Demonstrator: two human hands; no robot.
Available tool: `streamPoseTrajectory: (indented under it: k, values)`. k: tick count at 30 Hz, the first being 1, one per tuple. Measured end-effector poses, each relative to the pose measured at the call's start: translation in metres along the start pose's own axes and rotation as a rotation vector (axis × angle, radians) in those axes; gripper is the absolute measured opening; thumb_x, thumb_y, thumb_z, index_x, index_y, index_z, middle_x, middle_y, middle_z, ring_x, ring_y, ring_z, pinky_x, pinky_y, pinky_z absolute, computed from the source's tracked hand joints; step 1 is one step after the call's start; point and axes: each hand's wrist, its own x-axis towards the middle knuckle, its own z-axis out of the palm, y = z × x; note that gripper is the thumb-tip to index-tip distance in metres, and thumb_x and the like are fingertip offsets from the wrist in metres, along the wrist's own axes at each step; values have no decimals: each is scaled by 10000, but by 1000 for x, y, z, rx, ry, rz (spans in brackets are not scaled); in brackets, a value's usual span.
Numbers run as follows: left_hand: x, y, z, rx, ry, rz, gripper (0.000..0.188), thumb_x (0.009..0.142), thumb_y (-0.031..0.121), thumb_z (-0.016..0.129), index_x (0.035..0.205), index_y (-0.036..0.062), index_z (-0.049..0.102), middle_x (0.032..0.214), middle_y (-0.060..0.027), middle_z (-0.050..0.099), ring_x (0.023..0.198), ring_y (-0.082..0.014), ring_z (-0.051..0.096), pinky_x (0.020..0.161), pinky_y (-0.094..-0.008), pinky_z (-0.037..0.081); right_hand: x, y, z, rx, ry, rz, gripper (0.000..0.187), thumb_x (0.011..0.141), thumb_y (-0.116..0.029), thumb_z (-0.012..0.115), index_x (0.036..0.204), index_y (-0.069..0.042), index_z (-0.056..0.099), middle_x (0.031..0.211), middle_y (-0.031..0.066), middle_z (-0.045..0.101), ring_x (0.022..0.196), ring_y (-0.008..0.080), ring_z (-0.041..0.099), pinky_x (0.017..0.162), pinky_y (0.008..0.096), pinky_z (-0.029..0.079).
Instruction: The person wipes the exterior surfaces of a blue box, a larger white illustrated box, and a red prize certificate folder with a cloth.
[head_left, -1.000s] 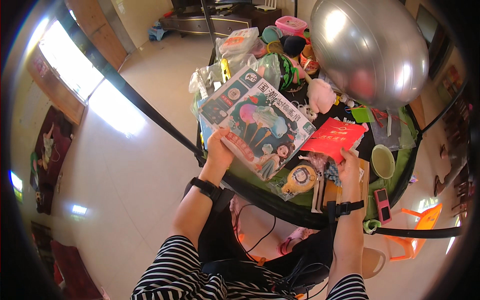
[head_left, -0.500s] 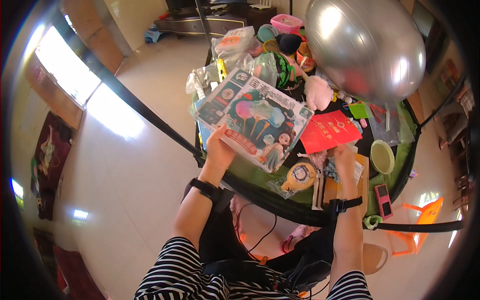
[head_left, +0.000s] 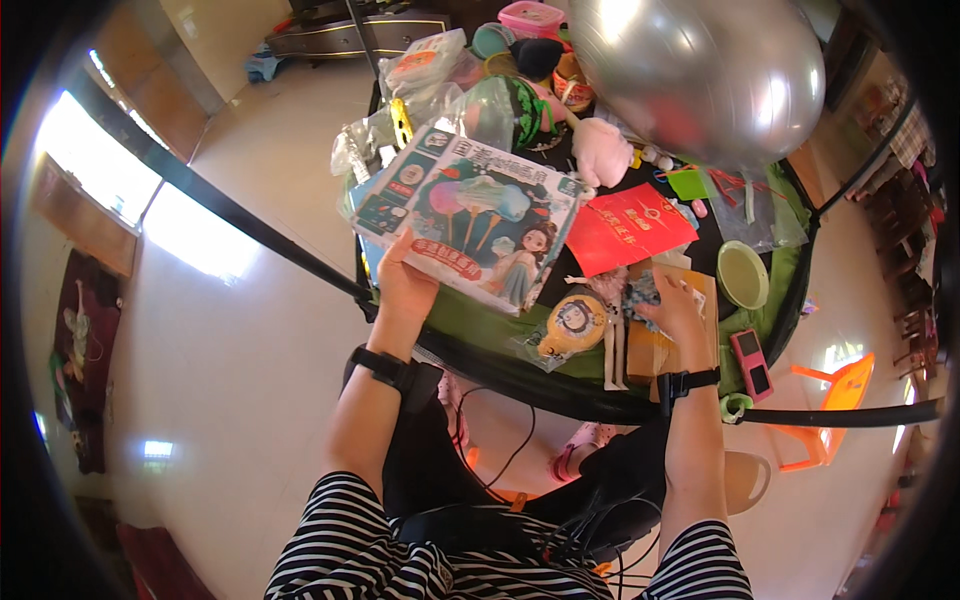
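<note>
My left hand grips the lower left edge of a flat white and green picture box, thumb on its front. The box is tilted toward me, over the table's near left side. My right hand is at a bunched blue-grey textured piece, thumb and fingers spread around it. Beside that piece lie a doll, its pale legs toward me, and a yellow round-headed item with a drawn face in clear wrap. A red card lies beyond them, right of the box.
A large silver balloon covers the far right. A green bowl and a pink device sit at the right. Bagged items and a pink plush crowd the back. Black poles rise at the table's rim; an orange stool stands right.
My right hand has gone from beside the red card's lower edge to the blue-grey piece, its fingers spreading. The whole view has shifted a little; my left hand keeps hold of the box.
</note>
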Motion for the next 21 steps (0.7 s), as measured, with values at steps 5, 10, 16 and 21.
streamPoseTrajectory:
  k: [5,10,16,21]
  values:
    - [-9,-3,22,-22,3,-39,326,953,218,605,1235,62,560,1181,-81,653,1088,-268,625,984,-457,476,12,7,-6,-22,-163,207,480,784,-271,770,1191,-62,625,1258,187,591,1148,388,563,938,484,451]
    - [-3,-3,1,-48,-5,-94,252,917,109,614,1161,59,574,1089,-61,656,993,-231,650,914,-410,511,7,-30,-50,296,104,264,316,791,-208,723,1030,-8,671,1020,203,655,937,312,659,822,372,492]
    - [-9,-28,18,94,-40,-63,312,887,65,622,1195,68,570,1113,-44,644,1051,-217,620,979,-391,467,7,-89,-54,926,323,34,339,842,-221,692,1087,8,639,958,154,668,869,266,637,781,377,485]
    - [-32,-49,51,90,-139,-176,417,872,47,595,1282,49,517,1204,-64,610,1122,-223,587,996,-382,454,-5,-145,-8,671,399,-116,341,852,-151,675,1156,-9,617,1009,170,664,906,309,639,798,390,497]
